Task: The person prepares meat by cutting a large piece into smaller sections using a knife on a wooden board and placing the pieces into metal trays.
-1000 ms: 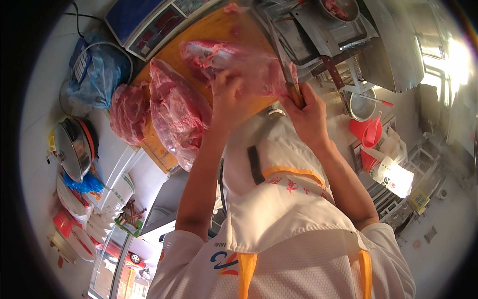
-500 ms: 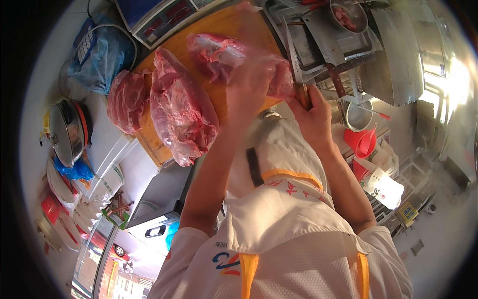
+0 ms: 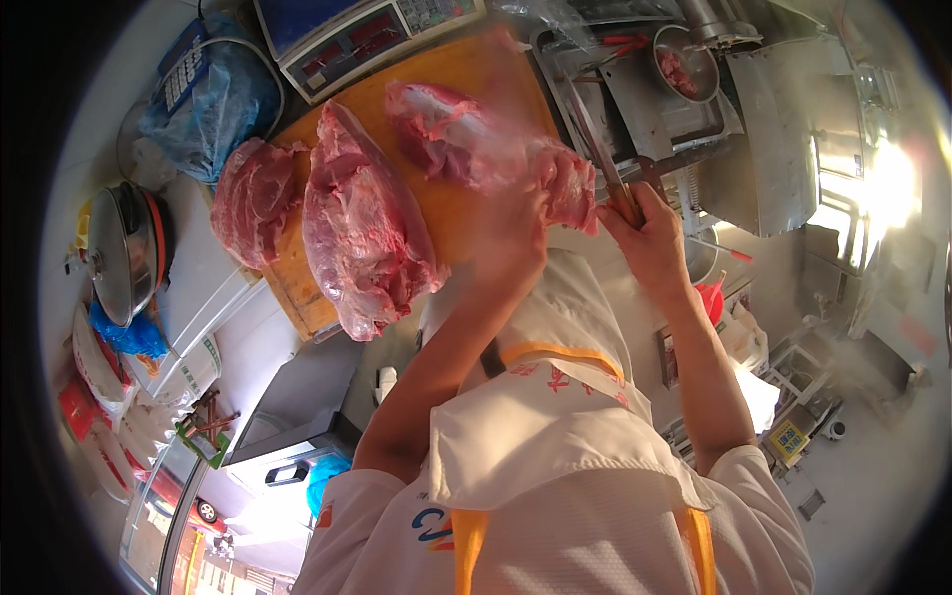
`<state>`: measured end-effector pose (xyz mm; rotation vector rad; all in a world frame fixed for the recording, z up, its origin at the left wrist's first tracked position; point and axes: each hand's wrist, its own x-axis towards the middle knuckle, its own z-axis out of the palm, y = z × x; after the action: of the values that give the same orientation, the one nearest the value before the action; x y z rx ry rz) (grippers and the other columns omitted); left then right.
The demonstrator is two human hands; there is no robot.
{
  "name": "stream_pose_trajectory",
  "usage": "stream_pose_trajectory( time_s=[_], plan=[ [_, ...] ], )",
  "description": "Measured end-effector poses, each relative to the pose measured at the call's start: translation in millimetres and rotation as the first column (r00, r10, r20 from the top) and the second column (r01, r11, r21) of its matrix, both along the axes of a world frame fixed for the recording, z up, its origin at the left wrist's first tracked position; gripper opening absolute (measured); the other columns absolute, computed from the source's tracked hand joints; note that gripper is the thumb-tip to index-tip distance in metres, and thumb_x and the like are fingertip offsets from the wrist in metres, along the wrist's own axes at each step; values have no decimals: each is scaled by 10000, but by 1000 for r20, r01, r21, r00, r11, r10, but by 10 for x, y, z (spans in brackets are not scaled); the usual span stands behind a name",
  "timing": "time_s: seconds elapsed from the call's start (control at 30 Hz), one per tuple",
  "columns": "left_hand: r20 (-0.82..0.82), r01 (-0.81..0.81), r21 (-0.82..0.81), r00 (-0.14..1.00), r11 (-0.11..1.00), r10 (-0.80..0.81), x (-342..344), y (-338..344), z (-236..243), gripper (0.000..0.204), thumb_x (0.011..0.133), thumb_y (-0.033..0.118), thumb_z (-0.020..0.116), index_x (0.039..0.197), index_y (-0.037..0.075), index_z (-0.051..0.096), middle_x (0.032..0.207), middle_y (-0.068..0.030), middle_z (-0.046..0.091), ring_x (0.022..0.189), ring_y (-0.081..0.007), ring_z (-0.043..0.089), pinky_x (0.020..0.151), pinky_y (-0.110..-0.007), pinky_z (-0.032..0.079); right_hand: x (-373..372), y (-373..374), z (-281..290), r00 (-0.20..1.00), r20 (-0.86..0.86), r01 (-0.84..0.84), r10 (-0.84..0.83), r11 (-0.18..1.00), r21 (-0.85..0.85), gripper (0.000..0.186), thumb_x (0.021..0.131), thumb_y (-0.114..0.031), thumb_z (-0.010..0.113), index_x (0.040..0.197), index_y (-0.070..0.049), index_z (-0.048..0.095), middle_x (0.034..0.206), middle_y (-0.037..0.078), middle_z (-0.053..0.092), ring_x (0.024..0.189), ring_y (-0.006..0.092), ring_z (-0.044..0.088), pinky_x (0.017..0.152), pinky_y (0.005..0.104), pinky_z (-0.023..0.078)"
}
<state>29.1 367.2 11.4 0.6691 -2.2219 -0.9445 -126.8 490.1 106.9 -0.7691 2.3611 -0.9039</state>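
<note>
My right hand (image 3: pixel 647 238) is closed round the wooden handle of a long knife (image 3: pixel 593 134). The blade points up and away, just right of a long piece of raw meat (image 3: pixel 565 186). My left hand (image 3: pixel 516 236) grips the near edge of that piece, though a blurry haze hides part of the fingers. The meat lies across the right side of an orange-brown cutting board (image 3: pixel 407 188). A larger slab of raw meat (image 3: pixel 357 223) rests at the board's left, with a smaller folded cut (image 3: pixel 253 203) beside it at the far left edge.
A scale (image 3: pixel 362 45) stands behind the board. Metal trays and a steel bowl (image 3: pixel 684 64) with meat pieces sit at the back right. To the left are a blue plastic bag (image 3: pixel 218 109) and a lidded pan (image 3: pixel 124 253).
Both hands appear lower and further right in the picture, with the knife. The near right end of the meat has shifted slightly under my left hand. The whole view has also shifted a little.
</note>
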Motion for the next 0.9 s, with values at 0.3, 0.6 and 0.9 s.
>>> stream_pose_trajectory(
  time_s=[0.3,0.6,0.9],
  plan=[
    [520,-348,192,829,917,206,-554,-649,81,323,865,252,781,1017,-24,712,883,-245,757,825,-426,755,722,-493,592,-444,3,156,993,77,-97,84,981,171,278,907,-184,823,1003,0,639,787,105,625,694,204,513,687,357,498],
    [490,-548,254,784,797,382,-684,-452,-1,118,775,121,745,808,8,739,696,-168,715,619,-328,708,609,-410,569,-1097,-347,-126,870,117,-477,479,877,-46,236,934,-126,831,975,-8,630,706,47,520,662,106,464,591,321,443],
    [394,-680,265,723,683,567,-679,-215,-1,74,774,89,770,820,50,728,594,-78,642,507,-173,627,539,-342,516,-1467,-600,-277,636,249,-753,731,658,-11,237,1002,-153,788,1052,15,629,772,96,622,663,129,540,604,345,475]
  ],
)
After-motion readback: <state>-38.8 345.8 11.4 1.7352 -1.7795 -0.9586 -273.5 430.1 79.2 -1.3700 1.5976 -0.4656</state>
